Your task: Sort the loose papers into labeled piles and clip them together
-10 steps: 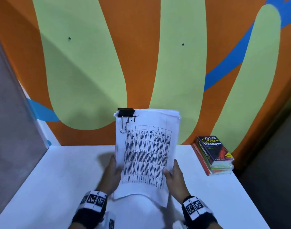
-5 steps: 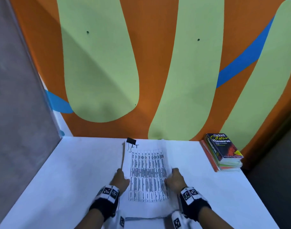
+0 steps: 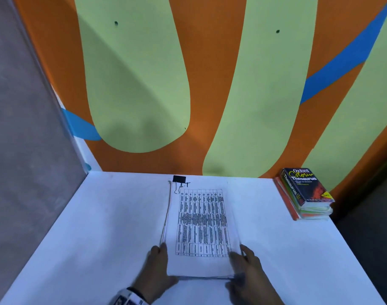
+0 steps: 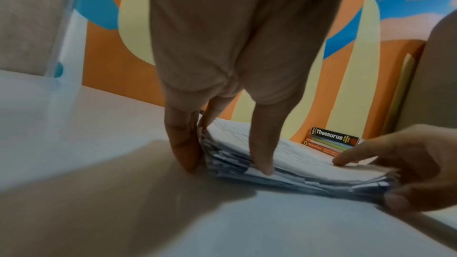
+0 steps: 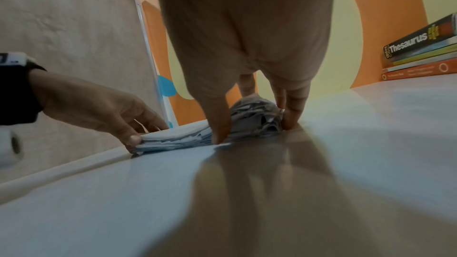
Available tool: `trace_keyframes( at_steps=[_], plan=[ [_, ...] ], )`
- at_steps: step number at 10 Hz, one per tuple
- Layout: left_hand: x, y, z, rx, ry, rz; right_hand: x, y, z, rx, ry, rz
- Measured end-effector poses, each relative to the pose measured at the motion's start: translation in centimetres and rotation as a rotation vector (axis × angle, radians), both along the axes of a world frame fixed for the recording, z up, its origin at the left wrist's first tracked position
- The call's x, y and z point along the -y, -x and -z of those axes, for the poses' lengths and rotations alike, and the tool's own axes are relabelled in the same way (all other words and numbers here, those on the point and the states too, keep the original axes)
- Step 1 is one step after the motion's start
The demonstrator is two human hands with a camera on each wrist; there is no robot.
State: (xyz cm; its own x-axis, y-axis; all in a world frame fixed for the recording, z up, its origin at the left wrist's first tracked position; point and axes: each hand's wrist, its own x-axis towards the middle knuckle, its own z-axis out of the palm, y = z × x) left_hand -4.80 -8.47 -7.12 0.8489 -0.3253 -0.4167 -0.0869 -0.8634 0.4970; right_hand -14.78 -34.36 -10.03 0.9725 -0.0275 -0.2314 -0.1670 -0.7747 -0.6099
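A thick paper stack (image 3: 201,221) lies flat on the white table (image 3: 100,227), its top sheet printed with a table. A black binder clip (image 3: 179,178) bites the far left corner, beside a handwritten label. My left hand (image 3: 165,264) holds the near left corner: fingers along the left side, thumb against the near edge (image 4: 262,163). My right hand (image 3: 237,268) holds the near right corner the same way, its thumb (image 5: 217,130) at the near edge and its fingers (image 5: 291,112) on the right side. The near edge of the stack (image 4: 296,175) looks uneven.
A pile of books (image 3: 304,194) with a Thesaurus on top sits at the table's far right corner. An orange, green and blue wall (image 3: 210,84) backs the table. A grey panel (image 3: 23,150) stands along the left side.
The stack stood upright in both hands a second ago. It has been laid down flat on the table, and the hands stay at its near corners.
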Motion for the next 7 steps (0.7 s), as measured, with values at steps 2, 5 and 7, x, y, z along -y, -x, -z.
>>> trace_keyframes(
  at_steps=[2, 5, 7],
  plan=[
    [2.4, -1.9, -0.7, 0.132, -0.116, 0.004, -1.1, -3.0, -4.2, 0.129, 0.092, 0.100],
    [3.1, -2.5, -0.5, 0.159, -0.195, 0.026, 0.0, -3.9, -3.0, 0.124, 0.167, 0.053],
    [1.4, -0.7, -0.1, 0.091, -0.162, -0.021, -0.8, -0.7, 0.7, 0.282, 0.054, 0.237]
  ],
)
